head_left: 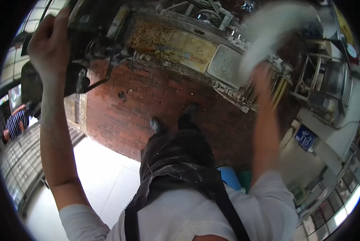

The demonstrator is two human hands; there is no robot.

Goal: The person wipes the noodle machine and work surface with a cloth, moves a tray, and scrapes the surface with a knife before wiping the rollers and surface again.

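My left hand (49, 46) is raised at the upper left, its fingers curled closed beside a dark machine (95, 48). What it grips, if anything, I cannot make out. On the right, my right hand (262, 76) is smeared by motion. From it a pale, whitish, sheet-like thing (276, 28) stretches up and to the right, too blurred to tell its kind. Below and left of this thing is a grey-white rectangular tray (226, 62). Next to the tray, a yellowish worktop (194, 48) bears a heap of tan, stringy scraps (151, 36).
Wet red brick floor (147, 96) lies under my feet, with white tiles (107, 176) behind. Machinery with rollers (282, 86) stands at right, near metal racks. A blue container (229, 178) is close to my right side. A person in a striped shirt (17, 123) is at far left.
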